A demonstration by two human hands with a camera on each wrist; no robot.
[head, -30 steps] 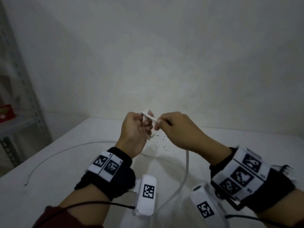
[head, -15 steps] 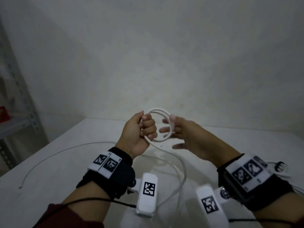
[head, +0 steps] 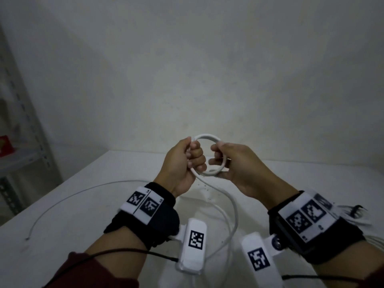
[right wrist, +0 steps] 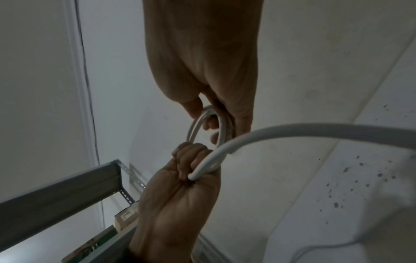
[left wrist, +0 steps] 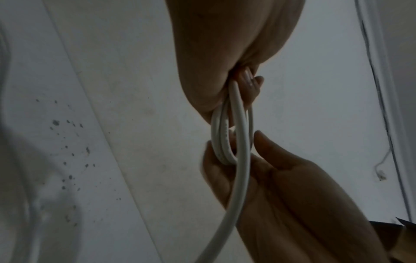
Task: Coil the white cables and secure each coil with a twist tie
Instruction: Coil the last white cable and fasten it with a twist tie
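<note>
Coiling was mid-way here: the white cable (head: 207, 154) had a few small loops stacked into a ring held up above the table (head: 83, 194). Left hand (head: 182, 163) was fisted tight around the ring's left side, and right hand (head: 234, 163) had its fingers curled around the opposite side, guiding the newest turn. Loose tail dropped from the bottom of the ring, down toward the table between the wrists. Honestly, the trick at this point would've been keeping the left fist locked so the loops didn't spring apart, feeding each new turn the same size as the ring, and letting the tail untwist freely. No twist tie that I could pick out anywhere near the ring, and another thin cable (head: 72, 194) lay on the table well left of it.
</note>
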